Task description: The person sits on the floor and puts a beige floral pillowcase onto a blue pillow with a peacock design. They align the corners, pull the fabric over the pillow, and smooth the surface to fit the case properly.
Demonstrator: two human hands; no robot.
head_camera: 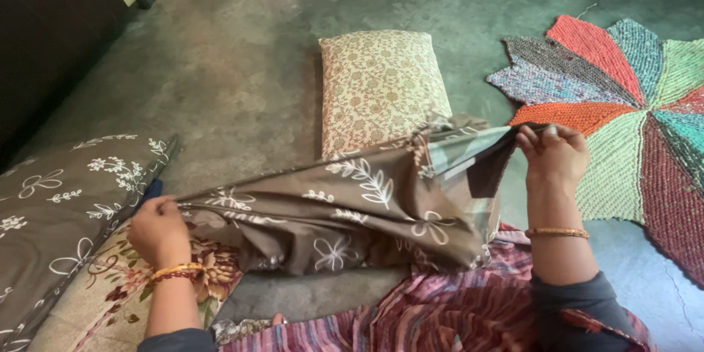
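A wide patch of bare grey floor is seen ahead, and it is edged by a dark wall on the left and a bright woven mat on the right. A brown pillow cover with white flowers is stretched between both hands, low over the floor and just above the lap. One corner of it is pinched tight by the left hand, with the fingers curled shut. The other end is gripped by the right hand, with the fingertips pressed together on the cloth. A cream patterned pillow is laid on the floor just behind the cover. A brown flowered pillow is placed at the left, near the left hand. A striped pink cloth is spread over the lap.
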